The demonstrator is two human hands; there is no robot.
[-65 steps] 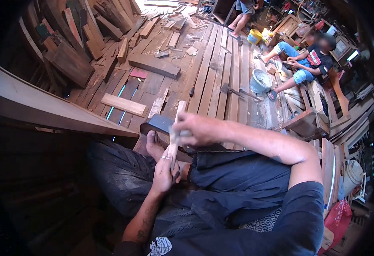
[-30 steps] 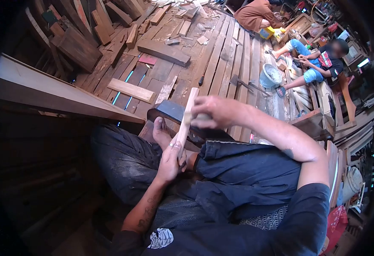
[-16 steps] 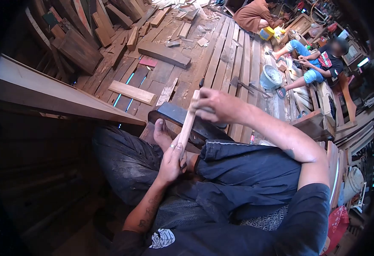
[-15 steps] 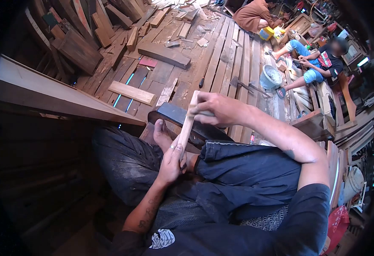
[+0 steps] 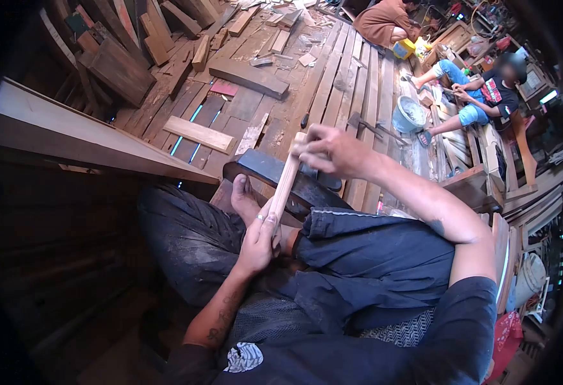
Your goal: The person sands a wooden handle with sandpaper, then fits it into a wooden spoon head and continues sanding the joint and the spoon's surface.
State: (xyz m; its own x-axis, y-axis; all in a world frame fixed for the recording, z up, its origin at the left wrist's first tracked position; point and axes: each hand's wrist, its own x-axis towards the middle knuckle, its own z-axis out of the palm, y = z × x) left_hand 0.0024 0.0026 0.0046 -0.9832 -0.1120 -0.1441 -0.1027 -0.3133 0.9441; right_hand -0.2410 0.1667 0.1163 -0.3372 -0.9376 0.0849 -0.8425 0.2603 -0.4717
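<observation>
From afar I count one wooden stick [image 5: 284, 187], left hand [image 5: 257, 245] clasping it, right hand [image 5: 334, 153] masking part, its grip unclear, two co-workers [image 5: 383, 24] [image 5: 501, 96] beyond, one pale bucket [image 5: 401, 122].

And not one word legible on the field! Out at two o'clock, red print [image 5: 490, 92] on the seated co-worker's [image 5: 470, 116] black shirt [image 5: 506, 96], too small to read. Near half past six, a white emblem [image 5: 244, 357] on the wearer's dark shirt [image 5: 371, 362]; at seven, tattoo marks [image 5: 218, 326] on the left forearm [image 5: 231, 294], undecipherable.
</observation>
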